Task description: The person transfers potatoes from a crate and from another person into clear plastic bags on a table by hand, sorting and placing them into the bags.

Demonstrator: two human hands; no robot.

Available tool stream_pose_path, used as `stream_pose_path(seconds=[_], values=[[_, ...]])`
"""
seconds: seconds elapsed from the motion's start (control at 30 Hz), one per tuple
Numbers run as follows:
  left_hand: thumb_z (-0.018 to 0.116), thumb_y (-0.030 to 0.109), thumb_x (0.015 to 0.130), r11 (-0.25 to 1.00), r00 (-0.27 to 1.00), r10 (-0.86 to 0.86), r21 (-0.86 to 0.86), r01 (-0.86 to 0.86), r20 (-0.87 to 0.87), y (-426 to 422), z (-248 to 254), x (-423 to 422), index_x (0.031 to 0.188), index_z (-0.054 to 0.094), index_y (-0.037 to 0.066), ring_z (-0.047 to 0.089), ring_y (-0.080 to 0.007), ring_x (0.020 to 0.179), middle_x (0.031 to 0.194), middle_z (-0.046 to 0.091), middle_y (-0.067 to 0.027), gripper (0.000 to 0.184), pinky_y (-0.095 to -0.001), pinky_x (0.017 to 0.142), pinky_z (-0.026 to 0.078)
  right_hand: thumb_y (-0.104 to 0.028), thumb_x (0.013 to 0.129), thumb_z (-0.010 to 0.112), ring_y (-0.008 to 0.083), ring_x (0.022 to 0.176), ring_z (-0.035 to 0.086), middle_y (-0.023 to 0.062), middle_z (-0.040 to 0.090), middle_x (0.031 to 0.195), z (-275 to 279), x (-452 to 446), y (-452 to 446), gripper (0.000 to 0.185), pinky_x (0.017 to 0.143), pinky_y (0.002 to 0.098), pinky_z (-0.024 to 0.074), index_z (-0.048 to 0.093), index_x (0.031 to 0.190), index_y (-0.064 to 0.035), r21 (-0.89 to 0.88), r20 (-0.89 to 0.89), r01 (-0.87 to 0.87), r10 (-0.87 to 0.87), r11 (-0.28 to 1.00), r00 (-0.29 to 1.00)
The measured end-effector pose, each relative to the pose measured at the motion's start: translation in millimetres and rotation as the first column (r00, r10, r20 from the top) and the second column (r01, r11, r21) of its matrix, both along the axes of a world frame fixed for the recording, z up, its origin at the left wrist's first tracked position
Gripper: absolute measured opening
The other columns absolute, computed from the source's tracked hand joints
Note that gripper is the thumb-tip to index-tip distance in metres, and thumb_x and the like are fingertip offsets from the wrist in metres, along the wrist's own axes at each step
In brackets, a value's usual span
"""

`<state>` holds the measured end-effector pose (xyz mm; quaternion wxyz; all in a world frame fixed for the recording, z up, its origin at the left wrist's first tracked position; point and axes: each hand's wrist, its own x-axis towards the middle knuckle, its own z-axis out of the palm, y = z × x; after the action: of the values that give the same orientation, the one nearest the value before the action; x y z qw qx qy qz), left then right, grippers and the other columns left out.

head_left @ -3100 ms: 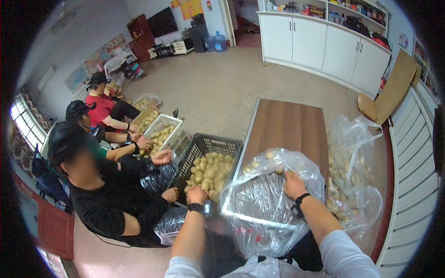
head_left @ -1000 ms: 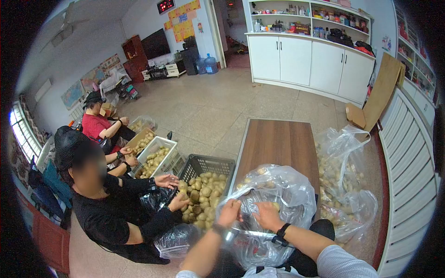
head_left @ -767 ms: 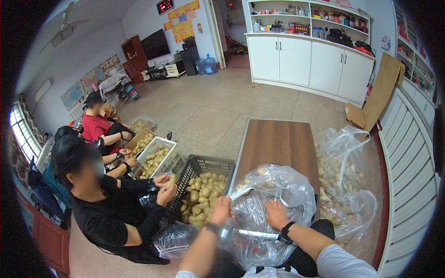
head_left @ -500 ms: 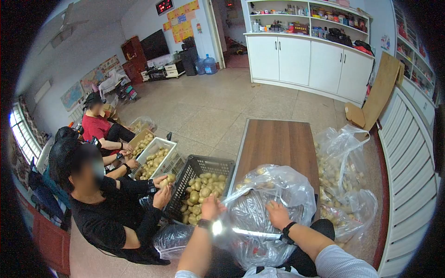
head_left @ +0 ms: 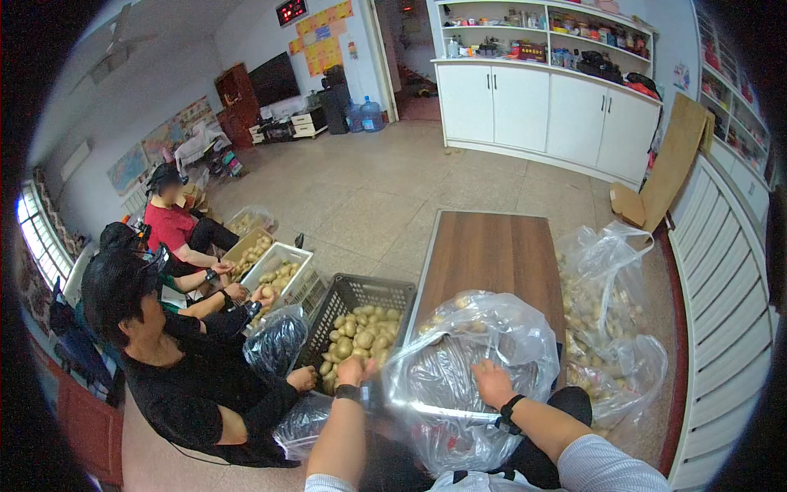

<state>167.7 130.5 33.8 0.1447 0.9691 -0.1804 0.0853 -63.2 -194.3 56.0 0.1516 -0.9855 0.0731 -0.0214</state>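
My left hand [head_left: 355, 371] is over the near right corner of a dark grey crate [head_left: 379, 288] of potatoes [head_left: 361, 330]. Its fingers are blurred and partly hidden, so I cannot make out whether they hold anything. My right hand [head_left: 493, 384] lies on crumpled plastic at a large clear plastic bag [head_left: 525, 328], fingers stretched out against it. The bag spreads over the near end of a brown wooden table [head_left: 492, 254] and over my lap. Some potatoes show faintly through its far side.
Left of me sits a person in black [head_left: 176, 385], one hand near the crate. A white crate [head_left: 302, 261] of potatoes and a person in red [head_left: 170, 225] are farther left. Clear bags [head_left: 602, 295] of potatoes stand right of the table, beside a white railing [head_left: 721, 328].
My left hand has moved left and slightly down, from the bag's edge to the crate. My right hand stays at the bag. The person in black has lowered one hand and extended the other away.
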Motion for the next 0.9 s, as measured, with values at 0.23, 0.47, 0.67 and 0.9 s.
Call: stream_pose_path(seconds=[0.23, 0.47, 0.67, 0.9], values=[[0.065, 0.024, 0.084, 0.99, 0.921, 0.136, 0.079, -0.115, -0.366, 0, 23, 6, 0.071, 0.059, 0.001, 0.066, -0.0269, 0.077, 0.073, 0.061, -0.0127, 0.026, -0.0414, 0.061, 0.053, -0.007, 0.083, 0.052, 0.0399, 0.097, 0.06, 0.0212, 0.052, 0.123, 0, -6, 1, 0.04, 0.082, 0.0487, 0.0503, 0.055, 0.123, -0.0106, -0.052, 0.03, -0.029, 0.03, 0.998, 0.999], [0.065, 0.035, 0.084, 0.987, 0.944, 0.158, 0.084, -0.14, -0.29, 28, -43, 33, 0.069, 0.06, 0.004, 0.066, -0.0239, 0.081, 0.07, 0.06, -0.0074, 0.034, -0.0413, 0.062, 0.053, -0.007, 0.082, 0.053, 0.038, 0.092, 0.062, 0.0209, 0.053, 0.118, -7, -9, 0, 0.036, 0.077, 0.047, 0.0519, 0.054, 0.117, -0.01, -0.053, 0.037, -0.044, 0.046, 0.998, 0.998], [0.066, 0.036, 0.08, 0.96, 0.956, 0.226, 0.209, -0.186, -0.187, 42, -48, 26, 0.073, 0.068, 0.002, 0.068, -0.0303, 0.078, 0.075, 0.068, -0.0128, 0.035, -0.0428, 0.064, 0.053, -0.01, 0.082, 0.053, 0.0385, 0.091, 0.061, 0.0207, 0.054, 0.118, -25, -17, 1, 0.037, 0.076, 0.0483, 0.0515, 0.056, 0.119, -0.0095, -0.034, 0.132, -0.049, 0.053, 0.998, 0.99], [0.063, 0.028, 0.078, 0.97, 0.909, 0.204, 0.202, -0.136, -0.363, 47, -17, 23, 0.088, 0.073, 0.004, 0.066, -0.0401, 0.092, 0.096, 0.068, -0.023, 0.028, -0.0434, 0.079, 0.053, -0.012, 0.086, 0.05, 0.0371, 0.089, 0.06, 0.0177, 0.054, 0.111, -18, -20, 5, 0.032, 0.075, 0.0471, 0.0511, 0.056, 0.118, -0.0099, -0.081, 0.154, -0.031, 0.044, 0.996, 0.987]])
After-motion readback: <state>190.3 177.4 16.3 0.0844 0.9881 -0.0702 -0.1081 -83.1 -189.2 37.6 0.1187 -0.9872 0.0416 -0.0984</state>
